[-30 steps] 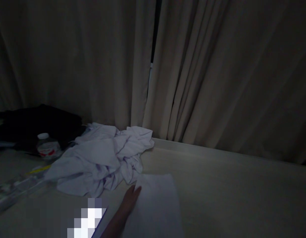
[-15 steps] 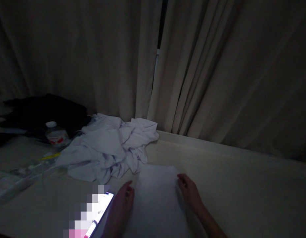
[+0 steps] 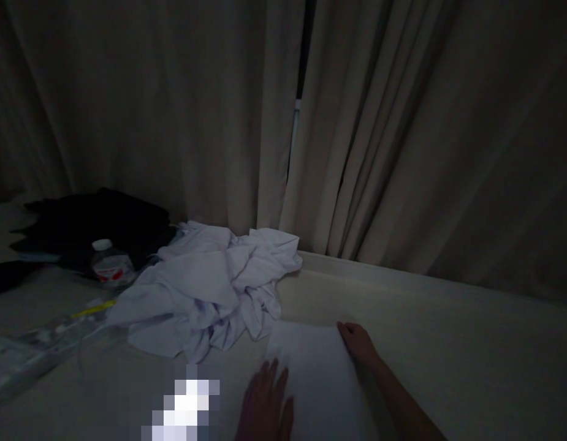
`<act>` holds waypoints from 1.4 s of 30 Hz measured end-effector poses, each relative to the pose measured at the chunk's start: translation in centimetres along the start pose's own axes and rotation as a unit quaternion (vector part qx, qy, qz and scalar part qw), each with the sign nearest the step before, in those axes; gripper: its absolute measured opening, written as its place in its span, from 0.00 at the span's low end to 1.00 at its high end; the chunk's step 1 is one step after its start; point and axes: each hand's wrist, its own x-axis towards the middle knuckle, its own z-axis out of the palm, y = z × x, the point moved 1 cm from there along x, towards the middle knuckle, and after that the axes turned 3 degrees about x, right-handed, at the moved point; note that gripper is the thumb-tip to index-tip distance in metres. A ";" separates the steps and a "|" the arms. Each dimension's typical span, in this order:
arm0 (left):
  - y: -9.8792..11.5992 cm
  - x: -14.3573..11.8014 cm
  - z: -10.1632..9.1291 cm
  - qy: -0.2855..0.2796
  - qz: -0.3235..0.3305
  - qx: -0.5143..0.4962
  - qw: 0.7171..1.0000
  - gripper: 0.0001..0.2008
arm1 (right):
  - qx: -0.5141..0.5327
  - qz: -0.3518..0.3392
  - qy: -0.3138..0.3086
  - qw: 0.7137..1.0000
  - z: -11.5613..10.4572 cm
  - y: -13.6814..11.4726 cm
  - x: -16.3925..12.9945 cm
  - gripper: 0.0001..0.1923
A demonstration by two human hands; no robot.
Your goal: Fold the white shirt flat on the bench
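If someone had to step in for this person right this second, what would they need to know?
Left hand: flat, fingers spread, on the near left edge of the folded white cloth.
Right hand: fingers on the cloth's far right corner; whether it pinches is too dark to tell.
Cloth lies flat on the bed.
A crumpled white pile sits just left of it, a water bottle and dark clothes further left.
Done: one piece looks folded.
Left: the pile appears unfolded.
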 end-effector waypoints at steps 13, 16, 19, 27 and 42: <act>7.1 6.9 -1.2 0.013 -0.097 -0.044 0.994 0.28 | 0.012 0.017 -0.017 1.000 -0.9 2.4 0.5 0.24; 6.4 7.2 -1.3 0.038 -0.059 -0.030 0.997 0.27 | 0.048 0.021 -0.031 0.998 -1.1 2.9 0.5 0.24; 5.4 7.9 -0.7 0.045 -0.022 -0.027 0.998 0.26 | 0.073 0.021 -0.041 0.996 -1.4 3.1 0.3 0.25; 4.2 6.6 2.5 0.023 -0.046 0.034 0.998 0.26 | -0.027 -0.020 -0.011 0.999 -2.2 3.1 0.5 0.24; 1.2 15.2 -1.0 -0.099 -0.053 -0.047 0.993 0.19 | -0.068 -0.046 0.003 0.997 -1.3 3.3 0.4 0.23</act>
